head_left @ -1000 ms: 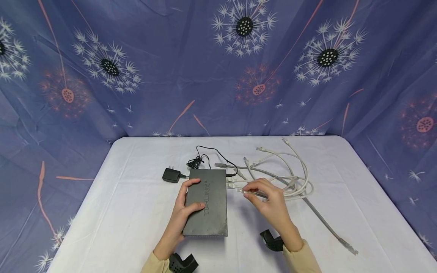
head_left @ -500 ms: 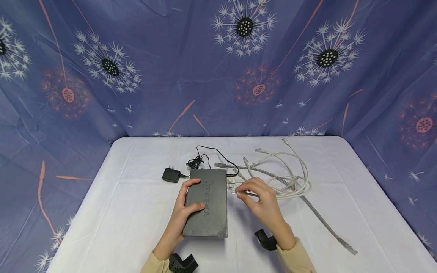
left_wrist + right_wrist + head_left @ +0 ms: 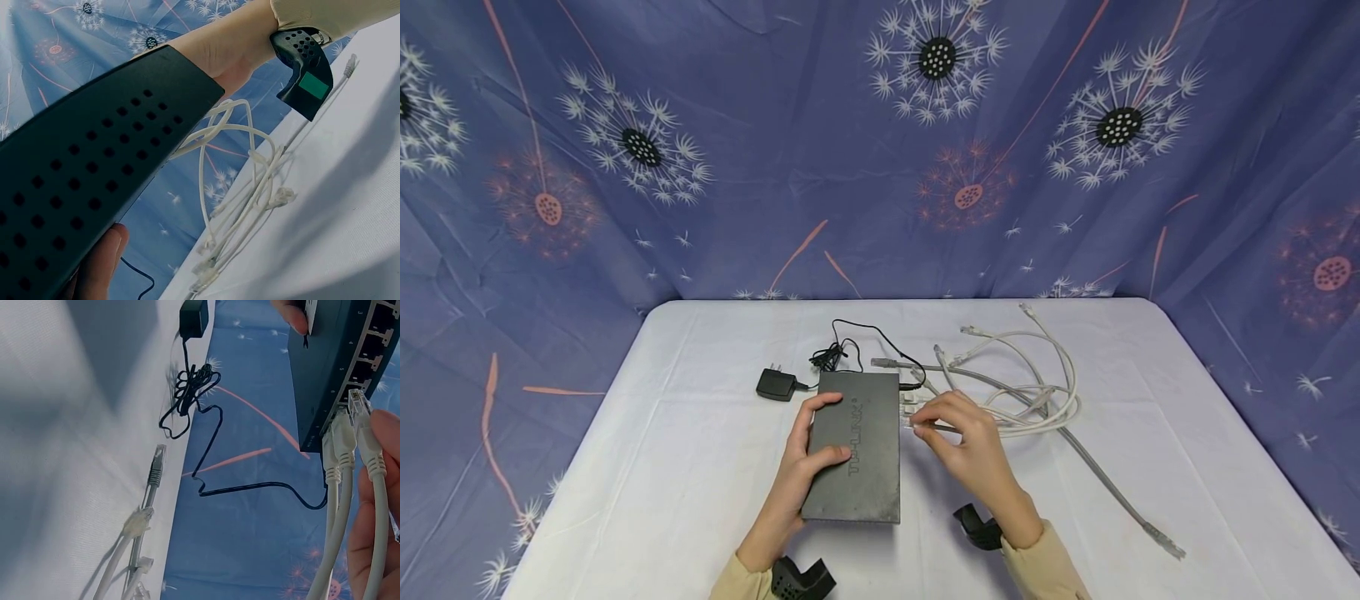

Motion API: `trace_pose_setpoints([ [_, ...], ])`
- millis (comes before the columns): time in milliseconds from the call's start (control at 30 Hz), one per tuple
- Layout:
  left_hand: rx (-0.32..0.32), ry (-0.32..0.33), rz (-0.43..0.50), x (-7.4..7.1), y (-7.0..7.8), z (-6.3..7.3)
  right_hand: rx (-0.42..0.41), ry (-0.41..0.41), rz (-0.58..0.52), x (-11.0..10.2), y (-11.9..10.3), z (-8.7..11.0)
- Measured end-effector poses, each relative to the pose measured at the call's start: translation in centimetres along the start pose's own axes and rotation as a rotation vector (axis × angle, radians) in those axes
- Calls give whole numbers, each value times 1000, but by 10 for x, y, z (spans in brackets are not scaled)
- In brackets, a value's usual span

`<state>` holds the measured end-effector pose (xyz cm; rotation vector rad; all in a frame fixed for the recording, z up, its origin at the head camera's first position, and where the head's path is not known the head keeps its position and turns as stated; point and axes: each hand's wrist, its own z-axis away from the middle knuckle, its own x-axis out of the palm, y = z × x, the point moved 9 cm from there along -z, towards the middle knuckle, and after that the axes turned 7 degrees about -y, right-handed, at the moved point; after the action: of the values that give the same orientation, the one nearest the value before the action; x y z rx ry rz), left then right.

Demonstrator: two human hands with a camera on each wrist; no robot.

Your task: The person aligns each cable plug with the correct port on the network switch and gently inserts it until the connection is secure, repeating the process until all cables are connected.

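My left hand grips a dark TP-LINK network switch, thumb on its top face and fingers round the left edge. The switch's vented side fills much of the left wrist view. Between thumb and fingers my right hand pinches the clear plug of a white Ethernet cable. That plug's tip is right at the row of ports on the switch's right side. Beside it, two white cables sit in neighbouring ports. Farther along the row, ports show bare openings.
A black power adapter lies left of the switch, its bundled cord running behind to the switch's far right corner. Looped white cables and grey cables lie on the white table to the right. A patterned cloth hangs behind.
My right hand has moved left, bringing the pinched Ethernet plug up to the switch's ports. The trailing white loops have shifted slightly left. My left hand keeps its grip on the switch.
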<state>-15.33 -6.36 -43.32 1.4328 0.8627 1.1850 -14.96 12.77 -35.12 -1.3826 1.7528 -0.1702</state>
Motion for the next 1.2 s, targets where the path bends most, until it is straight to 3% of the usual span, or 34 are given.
trace_pose_setpoints([
  [433,-8,-9,1,2,-2,1,0,-5,6,3,-2,0],
  [800,15,-32,-38,5,-1,1,-25,35,11,6,-2,4],
  [1200,-14,-56,-74,6,-2,1,-45,106,8,7,-4,10],
])
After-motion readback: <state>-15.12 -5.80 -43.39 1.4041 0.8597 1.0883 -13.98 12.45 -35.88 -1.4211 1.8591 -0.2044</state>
